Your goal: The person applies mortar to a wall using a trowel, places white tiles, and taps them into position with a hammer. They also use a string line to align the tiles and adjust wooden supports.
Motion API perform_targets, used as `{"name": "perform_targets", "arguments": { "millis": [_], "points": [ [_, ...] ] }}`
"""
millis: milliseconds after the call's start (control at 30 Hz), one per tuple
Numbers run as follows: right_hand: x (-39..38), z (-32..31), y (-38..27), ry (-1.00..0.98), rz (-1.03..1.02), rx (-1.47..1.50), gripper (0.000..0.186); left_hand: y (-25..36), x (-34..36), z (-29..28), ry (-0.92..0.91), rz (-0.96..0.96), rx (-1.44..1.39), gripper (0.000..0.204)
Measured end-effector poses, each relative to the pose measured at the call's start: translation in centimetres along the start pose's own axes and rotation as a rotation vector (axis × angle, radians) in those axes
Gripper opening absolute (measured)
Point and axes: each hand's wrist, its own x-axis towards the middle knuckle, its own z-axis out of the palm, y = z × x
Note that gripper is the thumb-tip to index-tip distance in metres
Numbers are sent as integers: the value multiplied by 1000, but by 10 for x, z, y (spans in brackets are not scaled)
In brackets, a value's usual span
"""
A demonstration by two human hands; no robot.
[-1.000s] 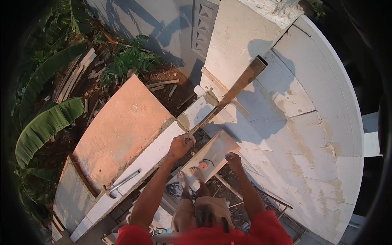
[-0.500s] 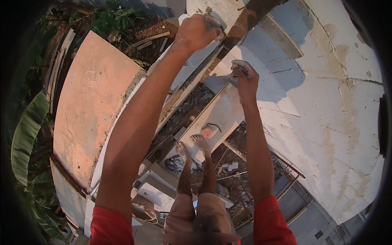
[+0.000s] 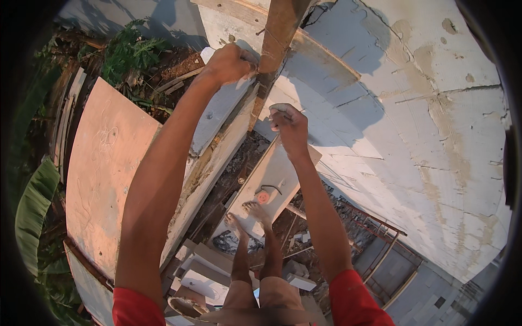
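My left hand (image 3: 231, 64) is closed, knuckles up, at the left side of an upright wooden board (image 3: 278, 41). Its fingertips are turned away, so whatever it grips there is hidden. Lower and to the right, my right hand (image 3: 290, 127) is raised with its fingers curled in, in front of the pale block wall (image 3: 348, 133). I cannot make out what, if anything, lies in those fingers. Below my left hand runs a ledge of white block (image 3: 215, 117) with a rough mortar edge.
My bare feet stand on a narrow plank platform (image 3: 280, 168), beside a round orange object (image 3: 263, 197) and a dark curved piece. Rubble and block offcuts lie below. A large tan panel (image 3: 109, 174) leans at left, near plants (image 3: 35, 212). Red metal scaffolding (image 3: 375, 223) stands lower right.
The view has shifted, so the board and both hands sit further left and lower in the picture. My right hand's fingers look more curled. My left hand stays by the board.
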Motion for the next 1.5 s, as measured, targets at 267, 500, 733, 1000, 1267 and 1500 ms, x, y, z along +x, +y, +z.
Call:
{"name": "perform_targets", "arguments": {
  "millis": [267, 500, 733, 1000, 1267, 1500],
  "points": [
    [0, 1, -2, -37, -12, -16, 18, -18, 21, 5, -98, -127, -230, 12],
    [1, 4, -8, -62, -26, -11, 18, -25, 32, 11, -61, 2, -96, 23],
    [6, 13, -15, -72, -12, -25, 17, -15, 18, 11, -46, 79, 74, 33],
    [6, 24, -35, 27, 202, 386, 25, 2, -27, 21, 10, 46, 117, 34],
    [30, 11, -49, 178, 219, 510, 13, 14, -73, 54, 174, 45, 1, 25],
    [75, -13, -46, 42, 139, 421, 8, -15, -31, 13, 268, 113, 68, 29]
  ]
}}
